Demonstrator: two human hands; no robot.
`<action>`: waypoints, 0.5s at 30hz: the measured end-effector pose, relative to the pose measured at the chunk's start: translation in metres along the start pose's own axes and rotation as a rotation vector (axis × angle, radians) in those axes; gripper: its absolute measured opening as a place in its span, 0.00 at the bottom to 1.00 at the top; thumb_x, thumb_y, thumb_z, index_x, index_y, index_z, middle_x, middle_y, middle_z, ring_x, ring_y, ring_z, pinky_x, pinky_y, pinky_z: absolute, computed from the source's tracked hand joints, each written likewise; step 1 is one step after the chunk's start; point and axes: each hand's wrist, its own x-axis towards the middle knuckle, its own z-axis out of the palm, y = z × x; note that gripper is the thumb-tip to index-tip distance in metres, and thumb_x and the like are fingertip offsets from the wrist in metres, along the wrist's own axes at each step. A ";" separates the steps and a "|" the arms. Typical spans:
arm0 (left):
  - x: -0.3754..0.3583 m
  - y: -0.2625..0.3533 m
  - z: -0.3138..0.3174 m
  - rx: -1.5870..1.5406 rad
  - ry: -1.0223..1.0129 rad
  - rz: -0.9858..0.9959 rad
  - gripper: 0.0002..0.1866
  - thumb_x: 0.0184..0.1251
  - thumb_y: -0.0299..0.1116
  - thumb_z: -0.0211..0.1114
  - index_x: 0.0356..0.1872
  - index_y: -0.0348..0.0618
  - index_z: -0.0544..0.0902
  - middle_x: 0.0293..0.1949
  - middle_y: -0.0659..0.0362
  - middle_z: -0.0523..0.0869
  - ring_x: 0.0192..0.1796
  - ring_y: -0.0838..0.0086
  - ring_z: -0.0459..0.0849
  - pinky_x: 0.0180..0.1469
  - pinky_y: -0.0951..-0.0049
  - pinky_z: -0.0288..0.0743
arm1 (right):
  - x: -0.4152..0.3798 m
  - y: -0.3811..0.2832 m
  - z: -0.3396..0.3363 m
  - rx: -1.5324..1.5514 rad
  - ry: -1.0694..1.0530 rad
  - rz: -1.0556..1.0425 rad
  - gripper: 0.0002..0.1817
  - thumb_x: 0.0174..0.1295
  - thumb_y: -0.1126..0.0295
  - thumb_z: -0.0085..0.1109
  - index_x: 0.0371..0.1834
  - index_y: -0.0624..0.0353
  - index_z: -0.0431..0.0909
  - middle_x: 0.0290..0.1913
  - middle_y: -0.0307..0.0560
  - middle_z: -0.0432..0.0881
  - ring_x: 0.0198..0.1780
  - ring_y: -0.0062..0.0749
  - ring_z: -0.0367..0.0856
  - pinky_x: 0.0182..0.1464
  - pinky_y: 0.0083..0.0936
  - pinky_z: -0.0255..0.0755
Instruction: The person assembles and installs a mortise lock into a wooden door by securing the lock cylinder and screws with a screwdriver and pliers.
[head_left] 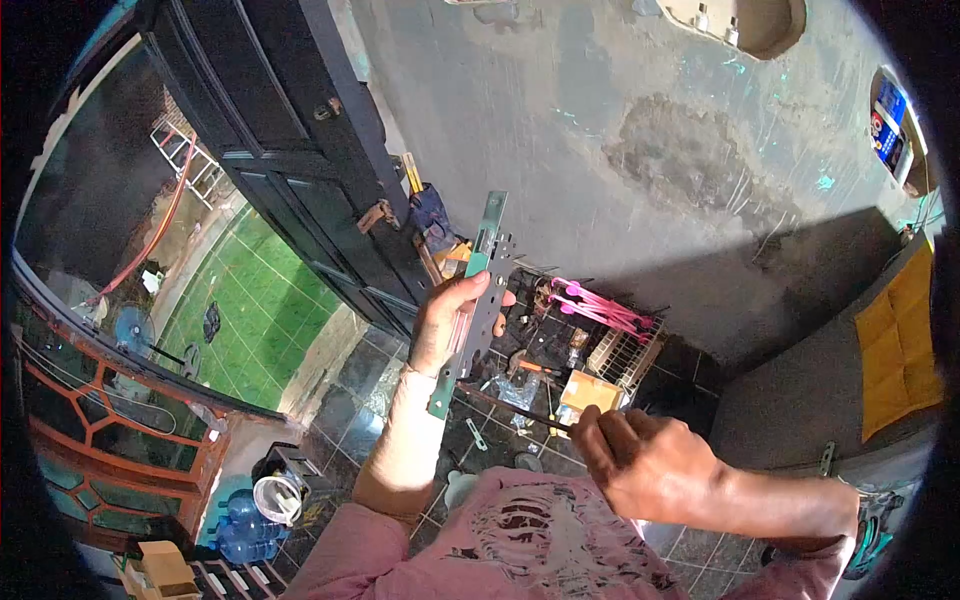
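My left hand (437, 325) is wrapped round a mortise lock (487, 310), a flat metal body with a long faceplate, and holds it up at a slant. The thumb lies over the near side, and fingertips show beyond the far edge. My right hand (650, 462) is closed in a fist around a screwdriver, its handle hidden in the fingers. The dark thin shaft (530, 413) points left toward the lower end of the lock and overlaps that area in this view.
A dark panelled door (290, 170) stands open at left, a raw wood cutout (378, 215) in its edge. On the tiled floor lie a hammer (535, 366), pink-handled items (605, 308), a wire crate (628, 355) and a yellowish box (590, 393). Blue water bottles (245, 528) stand lower left.
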 end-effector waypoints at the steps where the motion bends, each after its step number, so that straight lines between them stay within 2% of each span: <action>1: -0.001 0.001 0.002 0.020 0.012 -0.007 0.27 0.76 0.51 0.53 0.60 0.36 0.77 0.45 0.49 0.87 0.34 0.69 0.86 0.36 0.74 0.80 | 0.000 0.000 0.001 0.051 -0.022 0.015 0.17 0.53 0.68 0.58 0.43 0.70 0.75 0.33 0.51 0.77 0.29 0.36 0.84 0.21 0.30 0.79; 4: -0.003 0.004 0.002 -0.024 0.018 0.031 0.27 0.75 0.50 0.53 0.60 0.35 0.77 0.46 0.49 0.87 0.35 0.69 0.86 0.35 0.73 0.79 | -0.001 -0.006 0.008 0.187 0.005 0.095 0.17 0.53 0.71 0.58 0.44 0.71 0.73 0.32 0.52 0.77 0.27 0.40 0.83 0.24 0.32 0.80; 7: -0.002 0.012 0.004 -0.043 0.015 0.048 0.27 0.75 0.49 0.54 0.59 0.34 0.78 0.46 0.49 0.87 0.34 0.69 0.85 0.36 0.74 0.79 | 0.001 -0.010 0.011 0.355 0.047 0.171 0.14 0.56 0.75 0.58 0.44 0.70 0.73 0.29 0.56 0.79 0.28 0.46 0.84 0.27 0.38 0.81; 10: -0.003 0.014 0.003 0.003 0.008 0.054 0.27 0.75 0.49 0.54 0.60 0.34 0.77 0.46 0.49 0.87 0.35 0.69 0.86 0.36 0.74 0.79 | 0.007 -0.012 -0.001 0.668 0.008 0.393 0.09 0.62 0.76 0.56 0.44 0.69 0.74 0.27 0.61 0.80 0.32 0.50 0.86 0.31 0.42 0.79; 13: -0.003 0.014 -0.001 0.017 -0.017 0.073 0.27 0.76 0.48 0.54 0.61 0.34 0.77 0.47 0.49 0.87 0.35 0.70 0.86 0.35 0.74 0.79 | 0.007 -0.010 0.016 0.977 0.068 0.507 0.08 0.67 0.72 0.55 0.42 0.67 0.75 0.28 0.64 0.82 0.32 0.50 0.86 0.30 0.42 0.77; 15: -0.004 0.018 0.005 -0.040 0.023 0.081 0.21 0.73 0.45 0.60 0.52 0.34 0.81 0.41 0.50 0.88 0.31 0.71 0.85 0.34 0.74 0.79 | 0.009 -0.008 0.020 1.099 0.036 0.578 0.08 0.69 0.72 0.53 0.41 0.68 0.77 0.29 0.60 0.83 0.30 0.47 0.85 0.31 0.38 0.76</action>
